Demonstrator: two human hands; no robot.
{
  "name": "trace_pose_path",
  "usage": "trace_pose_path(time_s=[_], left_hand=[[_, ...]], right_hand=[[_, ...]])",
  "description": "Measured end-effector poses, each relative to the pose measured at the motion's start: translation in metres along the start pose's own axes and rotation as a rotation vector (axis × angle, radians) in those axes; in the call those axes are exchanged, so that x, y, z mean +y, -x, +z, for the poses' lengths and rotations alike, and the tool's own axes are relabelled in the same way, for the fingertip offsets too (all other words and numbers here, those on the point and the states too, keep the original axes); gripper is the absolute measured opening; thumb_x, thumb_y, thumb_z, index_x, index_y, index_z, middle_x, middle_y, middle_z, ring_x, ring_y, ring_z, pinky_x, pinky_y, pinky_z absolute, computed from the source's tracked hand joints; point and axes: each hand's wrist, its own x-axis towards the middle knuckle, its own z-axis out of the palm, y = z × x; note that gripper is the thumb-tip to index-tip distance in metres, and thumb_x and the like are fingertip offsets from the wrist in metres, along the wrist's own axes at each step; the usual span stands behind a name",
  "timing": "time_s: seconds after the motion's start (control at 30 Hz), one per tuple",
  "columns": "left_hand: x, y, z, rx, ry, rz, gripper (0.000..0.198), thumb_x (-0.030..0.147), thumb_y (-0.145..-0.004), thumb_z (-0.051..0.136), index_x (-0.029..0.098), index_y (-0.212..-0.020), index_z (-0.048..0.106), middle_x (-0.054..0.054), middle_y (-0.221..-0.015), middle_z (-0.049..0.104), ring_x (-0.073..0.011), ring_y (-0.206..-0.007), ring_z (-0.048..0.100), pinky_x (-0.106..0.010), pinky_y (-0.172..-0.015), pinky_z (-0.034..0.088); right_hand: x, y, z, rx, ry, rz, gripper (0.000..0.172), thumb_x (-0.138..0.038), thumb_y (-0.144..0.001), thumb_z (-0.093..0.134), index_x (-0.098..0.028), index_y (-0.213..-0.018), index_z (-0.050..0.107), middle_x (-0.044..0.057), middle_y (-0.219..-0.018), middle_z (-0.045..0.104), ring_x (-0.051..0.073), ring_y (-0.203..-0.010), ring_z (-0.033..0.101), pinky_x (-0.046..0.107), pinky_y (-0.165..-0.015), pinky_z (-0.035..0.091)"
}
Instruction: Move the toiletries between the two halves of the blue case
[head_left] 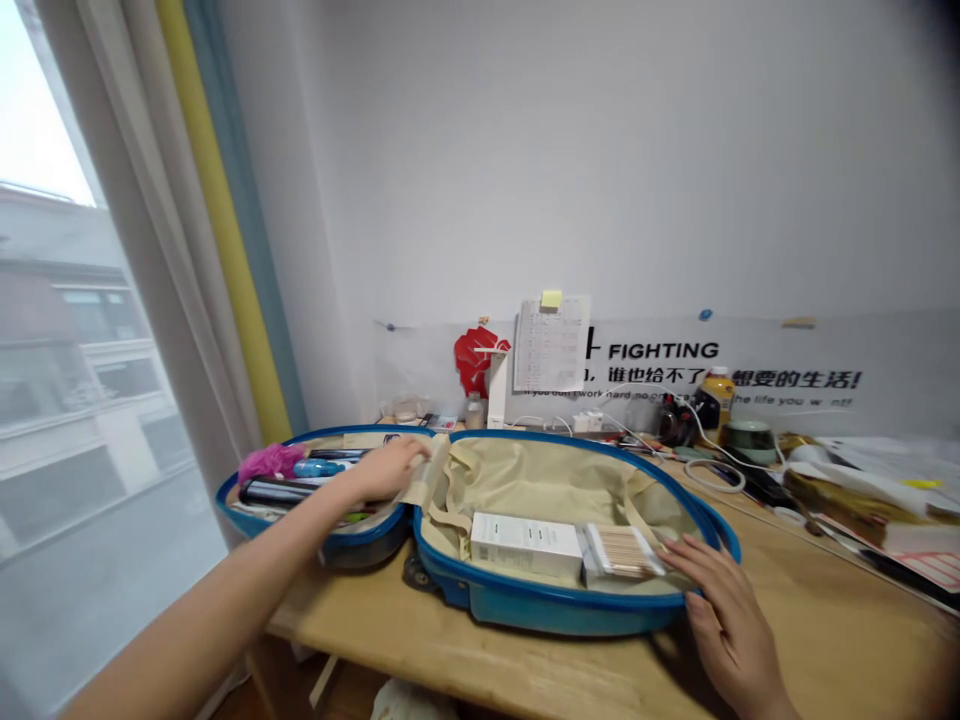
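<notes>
A small blue suitcase lies open on the wooden desk, its two halves side by side. My left hand is over the left half near the hinge, fingers bent; what they hold, if anything, is hidden. That half holds a pink fluffy item, a light blue item and a dark cylinder. The beige-lined right half contains a white box and a clear pack of cotton swabs. My right hand rests on the right rim beside the swabs, fingers spread, holding nothing.
Behind the suitcase stand a white lamp and a small bottle. Cables, a yellow bottle, a green bowl and papers crowd the desk's right side. A curtain hangs at the left window.
</notes>
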Motion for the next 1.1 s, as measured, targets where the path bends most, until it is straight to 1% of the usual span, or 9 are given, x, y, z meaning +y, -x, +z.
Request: trace_pose_path(time_s=[0.1, 0.23, 0.4, 0.5, 0.6, 0.73, 0.9, 1.0, 1.1], left_hand=[[-0.055, 0.038, -0.004, -0.103, -0.047, -0.112, 0.056, 0.009, -0.065, 0.048, 0.018, -0.119, 0.057, -0.009, -0.128, 0.058, -0.0232, -0.121, 0.052, -0.036, -0.103, 0.039], [-0.096, 0.070, -0.001, -0.190, -0.114, -0.215, 0.066, 0.011, -0.055, 0.057, 0.018, -0.121, 0.056, -0.012, -0.128, 0.058, -0.0277, -0.120, 0.053, -0.037, -0.101, 0.041], [-0.117, 0.076, 0.019, -0.196, -0.183, -0.296, 0.059, 0.015, -0.054, 0.064, 0.017, -0.113, 0.062, -0.016, -0.118, 0.062, -0.0351, -0.112, 0.058, -0.044, -0.093, 0.044], [-0.123, 0.077, 0.023, -0.174, -0.193, -0.296, 0.053, 0.015, -0.057, 0.062, 0.019, -0.109, 0.062, -0.014, -0.114, 0.065, -0.0324, -0.107, 0.061, -0.042, -0.092, 0.045], [-0.121, 0.077, 0.013, -0.135, -0.183, -0.264, 0.053, 0.019, -0.064, 0.060, 0.021, -0.117, 0.058, -0.011, -0.120, 0.063, -0.0278, -0.111, 0.059, -0.037, -0.096, 0.043], [-0.086, 0.067, -0.017, 0.048, -0.013, -0.139, 0.058, 0.038, -0.078, 0.056, 0.022, -0.133, 0.046, -0.010, -0.130, 0.057, -0.0258, -0.118, 0.054, -0.035, -0.100, 0.040], [0.010, 0.037, -0.047, 0.256, 0.321, 0.213, 0.065, 0.048, -0.080, 0.060, 0.024, -0.138, 0.042, -0.009, -0.132, 0.055, -0.0265, -0.119, 0.052, -0.037, -0.102, 0.039], [0.067, 0.015, -0.046, 0.201, 0.544, 0.383, 0.071, 0.043, -0.076, 0.069, 0.026, -0.137, 0.038, -0.008, -0.132, 0.056, -0.0239, -0.114, 0.056, -0.035, -0.098, 0.042], [0.108, -0.008, -0.028, 0.037, 0.634, 0.411, 0.072, 0.040, -0.069, 0.076, 0.024, -0.129, 0.041, -0.008, -0.119, 0.062, -0.0223, -0.105, 0.060, -0.034, -0.091, 0.046]], right_hand=[[0.002, 0.002, 0.002, 0.003, -0.004, 0.002, 0.031, -0.033, -0.093, 0.036, -0.023, -0.108, 0.061, 0.006, -0.104, 0.069, 0.024, -0.104, 0.062, 0.042, -0.092, 0.045], [0.005, 0.005, 0.004, 0.001, -0.020, 0.017, 0.031, -0.034, -0.092, 0.038, -0.023, -0.107, 0.063, 0.006, -0.104, 0.069, 0.025, -0.105, 0.062, 0.043, -0.094, 0.045], [0.004, 0.006, 0.003, -0.006, -0.018, 0.025, 0.030, -0.033, -0.092, 0.039, -0.023, -0.106, 0.062, 0.006, -0.105, 0.069, 0.025, -0.105, 0.062, 0.043, -0.094, 0.045], [0.002, 0.004, 0.001, -0.001, -0.008, 0.019, 0.030, -0.033, -0.092, 0.037, -0.024, -0.107, 0.062, 0.006, -0.104, 0.069, 0.024, -0.105, 0.062, 0.043, -0.092, 0.045], [0.002, 0.003, 0.001, 0.006, -0.008, 0.024, 0.031, -0.034, -0.093, 0.036, -0.024, -0.106, 0.062, 0.006, -0.103, 0.069, 0.024, -0.104, 0.063, 0.043, -0.092, 0.046], [0.002, 0.004, 0.003, 0.006, -0.014, 0.038, 0.032, -0.035, -0.092, 0.037, -0.024, -0.106, 0.064, 0.006, -0.103, 0.069, 0.025, -0.105, 0.062, 0.044, -0.093, 0.046], [0.003, 0.005, 0.003, 0.002, -0.026, 0.042, 0.031, -0.034, -0.092, 0.038, -0.023, -0.105, 0.064, 0.006, -0.104, 0.069, 0.024, -0.105, 0.062, 0.044, -0.094, 0.046], [0.004, 0.005, 0.002, 0.002, -0.029, 0.039, 0.031, -0.035, -0.092, 0.038, -0.023, -0.104, 0.065, 0.006, -0.103, 0.069, 0.024, -0.104, 0.063, 0.044, -0.093, 0.046], [0.003, 0.004, 0.002, -0.004, -0.025, 0.045, 0.032, -0.035, -0.092, 0.037, -0.023, -0.103, 0.065, 0.006, -0.101, 0.070, 0.025, -0.104, 0.063, 0.044, -0.091, 0.047]])
